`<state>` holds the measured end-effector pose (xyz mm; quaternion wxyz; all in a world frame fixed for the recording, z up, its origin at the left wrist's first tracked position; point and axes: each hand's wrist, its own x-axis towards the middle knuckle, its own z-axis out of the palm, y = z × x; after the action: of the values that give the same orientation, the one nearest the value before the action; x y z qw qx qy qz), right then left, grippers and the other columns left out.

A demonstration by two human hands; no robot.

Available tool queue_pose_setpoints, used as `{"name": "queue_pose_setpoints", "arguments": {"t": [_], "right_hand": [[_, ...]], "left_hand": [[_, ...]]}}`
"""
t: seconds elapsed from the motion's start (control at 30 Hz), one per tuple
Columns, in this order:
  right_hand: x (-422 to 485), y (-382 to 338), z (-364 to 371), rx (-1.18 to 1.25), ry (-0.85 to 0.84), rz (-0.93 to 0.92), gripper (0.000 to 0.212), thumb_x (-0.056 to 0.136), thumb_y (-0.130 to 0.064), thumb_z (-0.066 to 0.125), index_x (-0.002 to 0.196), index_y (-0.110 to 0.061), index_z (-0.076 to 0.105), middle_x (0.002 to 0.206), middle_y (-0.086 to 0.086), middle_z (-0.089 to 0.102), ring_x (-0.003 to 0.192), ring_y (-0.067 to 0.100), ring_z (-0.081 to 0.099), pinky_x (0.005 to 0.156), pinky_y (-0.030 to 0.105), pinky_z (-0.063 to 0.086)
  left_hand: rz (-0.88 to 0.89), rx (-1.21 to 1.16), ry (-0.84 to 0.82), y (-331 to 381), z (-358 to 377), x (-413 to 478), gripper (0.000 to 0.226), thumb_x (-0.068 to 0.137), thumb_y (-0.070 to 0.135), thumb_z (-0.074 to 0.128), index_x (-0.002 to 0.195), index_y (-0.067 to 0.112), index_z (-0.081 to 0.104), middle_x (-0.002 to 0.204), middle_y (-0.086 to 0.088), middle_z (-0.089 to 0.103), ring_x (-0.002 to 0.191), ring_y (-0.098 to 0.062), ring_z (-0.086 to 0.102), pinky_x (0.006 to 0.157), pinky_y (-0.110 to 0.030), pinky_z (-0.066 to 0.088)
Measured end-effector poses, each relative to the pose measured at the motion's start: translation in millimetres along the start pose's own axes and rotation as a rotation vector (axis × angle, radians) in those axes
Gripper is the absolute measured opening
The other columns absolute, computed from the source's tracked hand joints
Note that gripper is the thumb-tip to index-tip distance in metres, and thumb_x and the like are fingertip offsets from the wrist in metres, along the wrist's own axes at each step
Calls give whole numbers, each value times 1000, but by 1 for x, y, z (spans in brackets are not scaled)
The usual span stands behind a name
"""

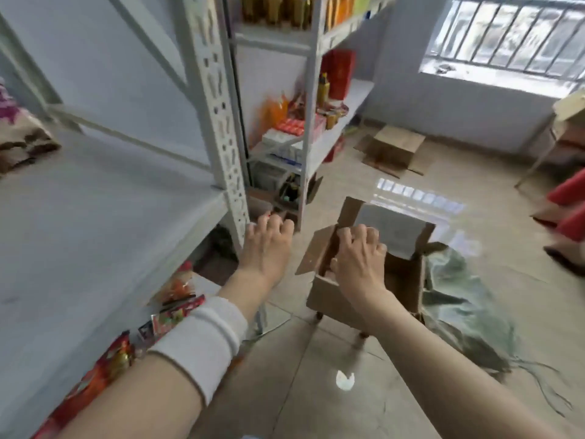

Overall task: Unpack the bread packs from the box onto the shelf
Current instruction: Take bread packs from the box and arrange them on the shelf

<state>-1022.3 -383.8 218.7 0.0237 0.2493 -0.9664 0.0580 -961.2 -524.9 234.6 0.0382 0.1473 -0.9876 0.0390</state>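
Note:
An open cardboard box (403, 280) stands on small legs on the tiled floor, flaps up; its contents are mostly hidden by my right hand. My right hand (361, 258) hovers over the box's opening, fingers bent downward near the left flap, holding nothing that I can see. My left hand (269, 245) is in the air to the left of the box, beside the shelf post, with loosely curled fingers and nothing in it. The grey shelf board (110, 217) lies to my left. A brown and purple patterned pack (22, 141) rests at its far left end.
Colourful snack packs (174, 289) lie on the lower board under my left arm. A second rack (310, 90) behind holds bottles and cartons. A flattened carton (395, 147) lies on the floor ahead, a green sack (459, 312) right of the box, red items (569, 217) at far right.

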Motion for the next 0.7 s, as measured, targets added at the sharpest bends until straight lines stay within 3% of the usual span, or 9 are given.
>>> {"name": "queue_pose_setpoints", "arguments": {"t": [0.27,0.43,0.6,0.7], "right_hand": [[40,177,86,-99,-221,324,48,81,-21,62,125,-16,42,128,9,40,119,29,36,95,41,37],[94,230,162,-151,-388,405,46,83,-19,60,125,-17,41,125,9,41,116,28,38,88,38,39],[140,258,261,-61,-526,431,50,79,-22,65,124,-18,42,126,7,42,116,28,38,87,37,37],[159,269,330,-4,-607,464,38,86,-20,57,121,-17,43,124,7,44,114,28,40,82,36,37]], "left_hand": [[230,-42,-226,139,112,112,30,91,21,50,120,16,42,120,-10,52,110,-27,48,90,-37,39],[287,-100,-362,180,207,191,38,91,24,53,125,14,41,124,-10,51,112,-27,48,92,-36,40],[333,-107,-499,207,314,254,32,90,24,51,119,15,42,119,-8,52,109,-26,48,90,-36,40],[330,-132,-598,226,383,279,35,89,28,54,120,14,43,119,-8,51,110,-26,47,90,-35,39]]}}
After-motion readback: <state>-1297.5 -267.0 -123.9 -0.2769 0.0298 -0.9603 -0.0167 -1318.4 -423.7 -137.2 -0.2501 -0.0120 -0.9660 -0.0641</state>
